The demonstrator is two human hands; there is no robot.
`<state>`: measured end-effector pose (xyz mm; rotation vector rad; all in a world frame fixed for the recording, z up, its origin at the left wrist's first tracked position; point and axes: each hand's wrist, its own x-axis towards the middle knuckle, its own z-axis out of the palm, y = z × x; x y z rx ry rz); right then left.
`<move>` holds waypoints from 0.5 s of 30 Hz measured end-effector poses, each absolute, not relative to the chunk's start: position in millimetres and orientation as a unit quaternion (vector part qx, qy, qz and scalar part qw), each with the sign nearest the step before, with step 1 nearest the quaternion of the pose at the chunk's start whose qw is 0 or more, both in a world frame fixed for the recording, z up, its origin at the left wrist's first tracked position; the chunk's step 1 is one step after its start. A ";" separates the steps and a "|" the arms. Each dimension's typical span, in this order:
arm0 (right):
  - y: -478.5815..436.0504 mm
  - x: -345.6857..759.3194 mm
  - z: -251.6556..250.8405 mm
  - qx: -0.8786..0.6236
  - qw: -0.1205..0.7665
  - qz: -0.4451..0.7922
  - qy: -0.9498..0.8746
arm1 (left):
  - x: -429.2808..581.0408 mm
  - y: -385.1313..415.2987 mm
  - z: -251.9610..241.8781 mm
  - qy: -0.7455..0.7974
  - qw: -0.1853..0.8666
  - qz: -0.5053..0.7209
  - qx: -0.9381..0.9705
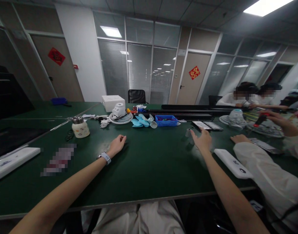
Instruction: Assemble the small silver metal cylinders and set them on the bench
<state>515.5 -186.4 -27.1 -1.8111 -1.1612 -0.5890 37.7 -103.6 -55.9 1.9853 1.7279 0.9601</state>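
My left hand (117, 145), with a pale-strapped watch (105, 158) on its wrist, rests on the green table (154, 162). Its fingers are curled together and nothing shows in them. My right hand (203, 140) is open, thumb and forefinger apart. Beside its thumb stands a small clear container (188, 133); whether they touch I cannot tell. Beyond that hand lie two flat phone-like devices (201, 125). Past my left hand are light-blue fan blades (140, 121) and a white fan part with a round grille (120, 118). A blue basket (166, 121) sits between the hands, farther back.
A cream jar (80, 128) stands at left. White flat cases lie at far left (15, 162) and right (233, 163). A co-worker's sleeve (258, 162) is close on my right, one hand holding a screwdriver (259, 121). A white box (112, 102) and long black bars (188, 108) lie behind.
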 end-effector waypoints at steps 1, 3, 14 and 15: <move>-180.7 516.3 -23.5 -0.740 0.413 -0.224 -0.481 | 38.2 -102.7 -56.0 0.609 0.171 0.336 0.698; -164.3 523.1 -14.0 -0.769 0.345 -0.192 -0.504 | 39.3 -101.6 -56.2 0.610 0.177 0.334 0.697; -74.2 545.7 27.2 -0.872 0.077 -0.064 -0.480 | 38.2 -104.7 -59.1 0.581 0.195 0.340 0.713; -73.4 547.3 24.5 -0.867 0.106 -0.072 -0.482 | 38.5 -106.5 -58.5 0.574 0.197 0.341 0.717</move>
